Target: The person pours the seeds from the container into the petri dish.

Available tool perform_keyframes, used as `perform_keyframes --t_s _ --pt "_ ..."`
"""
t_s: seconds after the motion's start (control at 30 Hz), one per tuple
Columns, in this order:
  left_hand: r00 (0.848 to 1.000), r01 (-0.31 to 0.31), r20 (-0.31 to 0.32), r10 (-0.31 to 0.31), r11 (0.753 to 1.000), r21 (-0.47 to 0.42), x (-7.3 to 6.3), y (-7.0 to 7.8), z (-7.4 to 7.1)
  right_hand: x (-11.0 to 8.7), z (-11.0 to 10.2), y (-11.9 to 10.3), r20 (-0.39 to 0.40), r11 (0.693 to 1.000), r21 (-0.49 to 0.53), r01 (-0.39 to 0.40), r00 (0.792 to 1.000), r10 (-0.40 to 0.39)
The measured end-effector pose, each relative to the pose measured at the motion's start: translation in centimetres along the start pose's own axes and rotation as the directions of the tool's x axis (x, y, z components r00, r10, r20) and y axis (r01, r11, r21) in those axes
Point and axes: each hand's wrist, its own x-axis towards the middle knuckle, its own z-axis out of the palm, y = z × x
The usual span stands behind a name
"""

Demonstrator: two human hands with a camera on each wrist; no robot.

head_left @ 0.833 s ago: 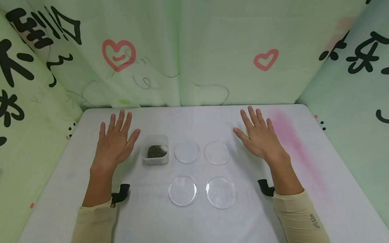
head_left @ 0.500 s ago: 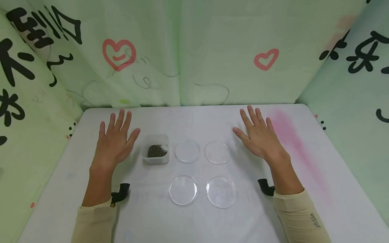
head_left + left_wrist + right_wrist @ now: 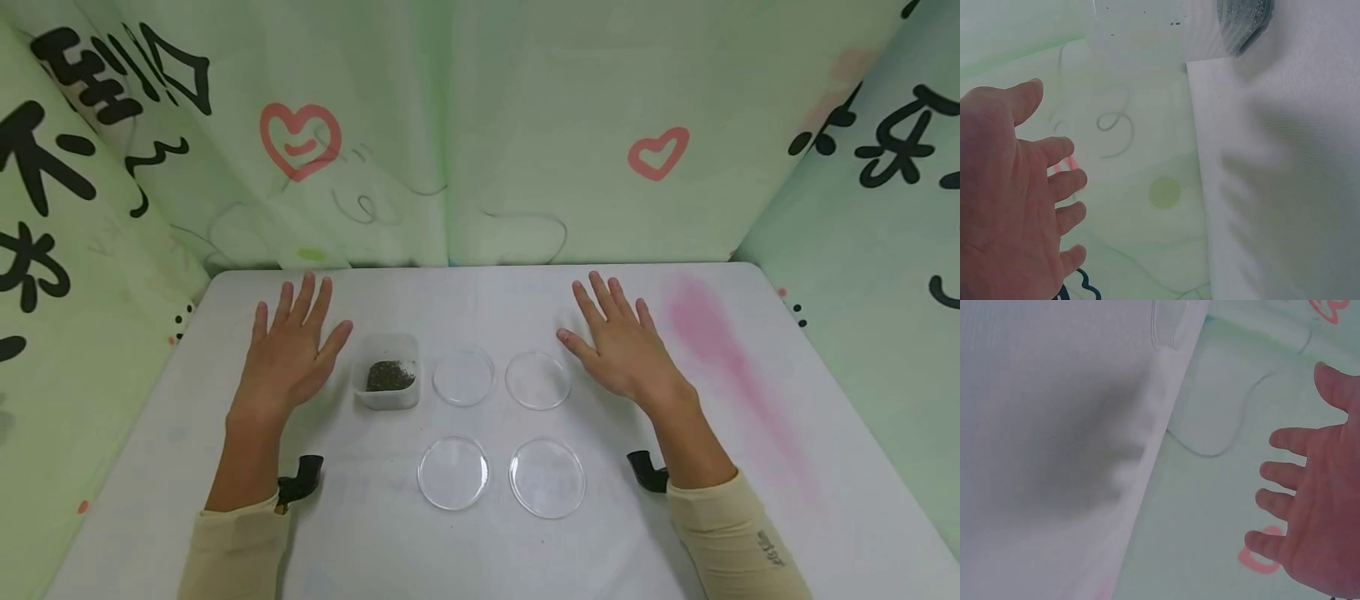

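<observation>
My left hand hovers over the table's left side, fingers spread and holding nothing. Just right of it stands a clear plastic tub with dark, grainy material inside. My right hand, its fingers also spread, hangs above the table beyond the dishes' right side, with nothing in it. Between the hands lie round clear dishes in two rows: a back left dish, a back right dish, a front left dish and a front right dish. The back right dish is nearest my right hand.
The white table has a pink stain on its right side. Green curtains with black and red drawings enclose its back and sides. A black wrist mount sticks out at each sleeve.
My right hand has moved a little to the left, toward the dishes. My left hand keeps almost the same place; the head view has shifted slightly. Tub and dishes stay put.
</observation>
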Motion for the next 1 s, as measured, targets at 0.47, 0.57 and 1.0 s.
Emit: perform_keyframes --t_s 0.47,0.57,1.0 --pt "0.999 -0.021 0.049 0.022 1.0 -0.022 0.1 0.0 0.0 0.7 2.3 -2.3 0.016 0.996 -0.026 0.084 0.996 -0.084" --pt "0.998 -0.022 0.056 0.024 1.0 -0.022 0.1 0.0 0.2 0.9 2.7 -2.8 0.024 0.994 -0.017 0.105 0.994 -0.105" --pt "0.996 -0.051 0.074 0.053 0.998 -0.025 0.2 0.6 0.6 1.3 4.2 -5.3 0.009 0.971 0.064 0.231 0.973 -0.232"
